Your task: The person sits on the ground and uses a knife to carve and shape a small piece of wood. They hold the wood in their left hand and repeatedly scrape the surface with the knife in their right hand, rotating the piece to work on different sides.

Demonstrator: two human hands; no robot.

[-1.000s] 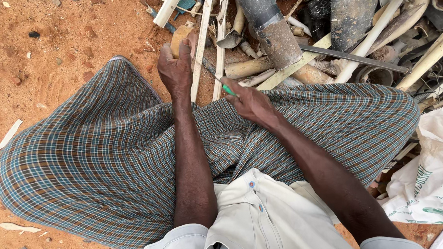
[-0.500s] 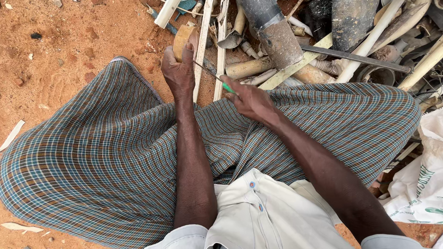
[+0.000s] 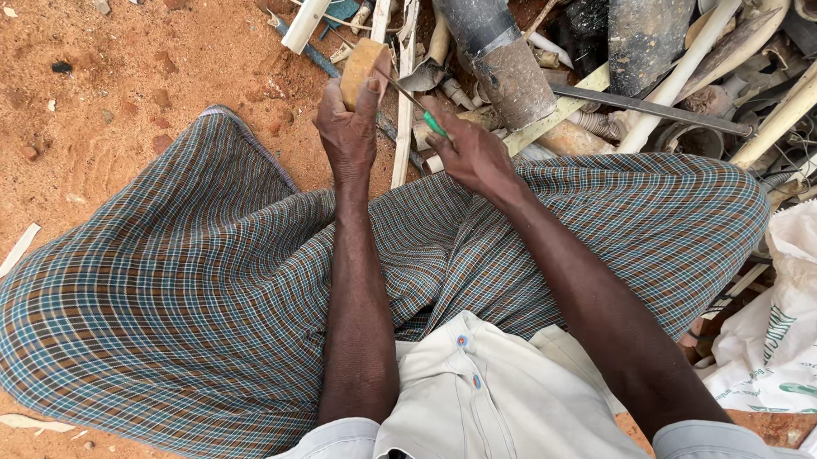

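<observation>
L hand [image 3: 349, 132] holds tan block [image 3: 363, 70]; R hand [image 3: 472, 152] w/ green-handled tool [image 3: 420, 109].

Red sandy ground [image 3: 132, 76] on the left. A pile of pale sticks [image 3: 684, 75], dark pipes [image 3: 502, 54] and scrap at far right. A white sack [image 3: 792, 334] lies near right.

— How many hands do we count?
— Two: our left hand [image 3: 349, 132] and right hand [image 3: 472, 155].
— And tools?
— One green-handled screwdriver [image 3: 422, 111], one tan block [image 3: 364, 68].
— Sacks?
— One white sack [image 3: 792, 334]. The pipes we cannot count.
</observation>
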